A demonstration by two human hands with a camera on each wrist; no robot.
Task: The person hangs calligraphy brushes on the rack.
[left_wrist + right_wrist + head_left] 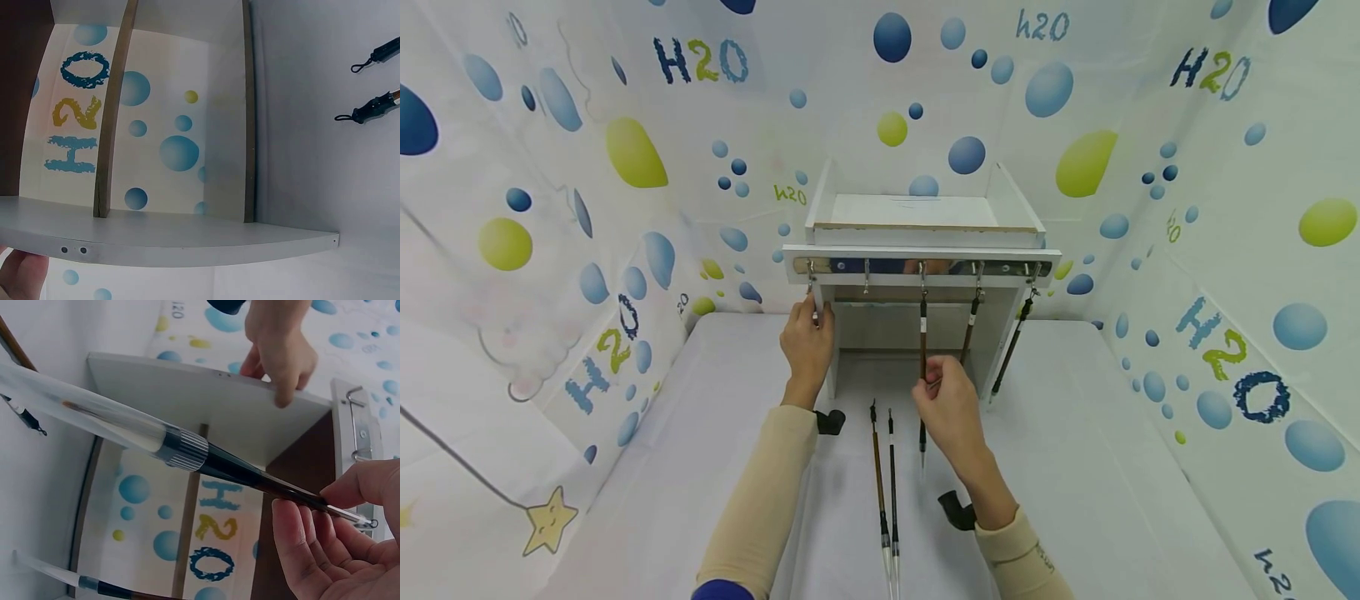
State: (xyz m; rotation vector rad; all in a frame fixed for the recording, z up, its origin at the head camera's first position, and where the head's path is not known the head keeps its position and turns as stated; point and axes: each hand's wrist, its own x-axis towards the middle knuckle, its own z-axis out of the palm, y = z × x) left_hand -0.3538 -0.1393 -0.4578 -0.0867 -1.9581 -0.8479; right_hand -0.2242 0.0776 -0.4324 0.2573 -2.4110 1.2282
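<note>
A white wooden rack stands on the table, with a metal strip of hooks along its front. From the middle hook a calligraphy brush hangs tip down, a clear cap over its bristles. My right hand pinches this brush between thumb and fingers; the right wrist view shows the thumb on its handle. My left hand grips the front edge of the rack's left side panel, below the leftmost hook. In the left wrist view only its fingers show at the lower left.
Two more brushes, a nearer one and a tilted one, hang from the right-hand hooks. A pair of capped brushes, one brown and one darker, lies on the white table. Patterned sheeting surrounds the table.
</note>
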